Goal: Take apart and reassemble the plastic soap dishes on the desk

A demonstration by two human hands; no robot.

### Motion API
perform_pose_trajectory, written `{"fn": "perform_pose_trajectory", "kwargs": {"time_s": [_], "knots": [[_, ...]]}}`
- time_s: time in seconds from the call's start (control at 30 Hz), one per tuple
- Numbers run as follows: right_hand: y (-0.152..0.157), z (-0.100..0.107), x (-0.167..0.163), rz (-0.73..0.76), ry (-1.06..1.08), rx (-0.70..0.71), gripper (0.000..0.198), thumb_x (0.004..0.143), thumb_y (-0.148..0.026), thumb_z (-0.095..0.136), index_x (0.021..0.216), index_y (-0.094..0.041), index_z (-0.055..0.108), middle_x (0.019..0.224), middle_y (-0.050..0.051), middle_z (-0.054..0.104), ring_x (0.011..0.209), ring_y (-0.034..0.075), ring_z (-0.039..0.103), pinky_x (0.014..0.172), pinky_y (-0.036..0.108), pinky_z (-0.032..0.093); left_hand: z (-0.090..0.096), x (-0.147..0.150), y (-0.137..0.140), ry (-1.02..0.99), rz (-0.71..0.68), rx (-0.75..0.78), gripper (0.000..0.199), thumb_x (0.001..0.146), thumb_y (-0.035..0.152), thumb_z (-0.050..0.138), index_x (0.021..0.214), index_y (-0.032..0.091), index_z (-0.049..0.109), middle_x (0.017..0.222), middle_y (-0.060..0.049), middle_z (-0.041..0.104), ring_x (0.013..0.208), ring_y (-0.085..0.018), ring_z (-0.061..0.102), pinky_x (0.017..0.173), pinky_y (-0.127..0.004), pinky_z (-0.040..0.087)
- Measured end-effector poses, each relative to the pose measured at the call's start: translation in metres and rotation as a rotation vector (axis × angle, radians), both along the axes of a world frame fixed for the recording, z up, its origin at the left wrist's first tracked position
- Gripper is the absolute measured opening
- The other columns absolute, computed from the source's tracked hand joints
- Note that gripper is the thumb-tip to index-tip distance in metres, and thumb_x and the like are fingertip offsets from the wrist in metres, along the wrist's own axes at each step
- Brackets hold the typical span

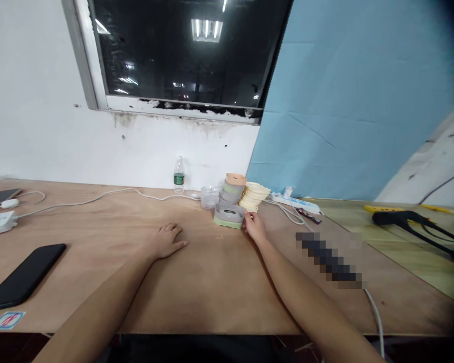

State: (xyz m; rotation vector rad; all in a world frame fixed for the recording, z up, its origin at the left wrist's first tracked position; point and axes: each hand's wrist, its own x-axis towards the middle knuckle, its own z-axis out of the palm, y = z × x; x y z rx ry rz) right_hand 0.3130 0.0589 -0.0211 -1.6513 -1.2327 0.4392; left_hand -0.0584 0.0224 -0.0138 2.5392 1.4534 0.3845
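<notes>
My left hand (168, 241) rests on the wooden table with its fingers spread, and nothing is in it. Farther right, my right hand (253, 226) has its fingertips closed on the right side of a low grey and green container (229, 221). That container sits on the table with its open top facing up. Right behind it stands a stack of similar grey, green and peach containers (235, 180). Beside that stack are clear plastic cups (209, 196) on the left and a stack of cream-coloured cups (254, 194) on the right.
A plastic bottle (179, 176) stands by the wall. White power strips lie at the right back (302, 204) and far left (0, 223). A black phone (24, 276) is at the left. A white cable (98, 195) crosses the back, and a blurred-out dark object (329, 259) lies right.
</notes>
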Motion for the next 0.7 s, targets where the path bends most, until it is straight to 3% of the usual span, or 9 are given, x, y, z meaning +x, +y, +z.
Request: {"fn": "perform_pose_trajectory", "kwargs": {"time_s": [0.7], "knots": [[-0.0001,-0.0001,0.0013,-0.07,-0.077,0.089,0.04,0.082,-0.052,0.048,0.095,-0.019,0.066,0.081,0.005,0.069,0.073,0.02,0.064,0.071,0.032,0.047,0.0039,0.0008,-0.0027,0.073,-0.003,0.018,0.071,0.085,0.067,0.038,0.136,0.018,0.048,0.143,-0.016,0.042,0.132,-0.032,0.039,0.108,-0.047,0.031]]}}
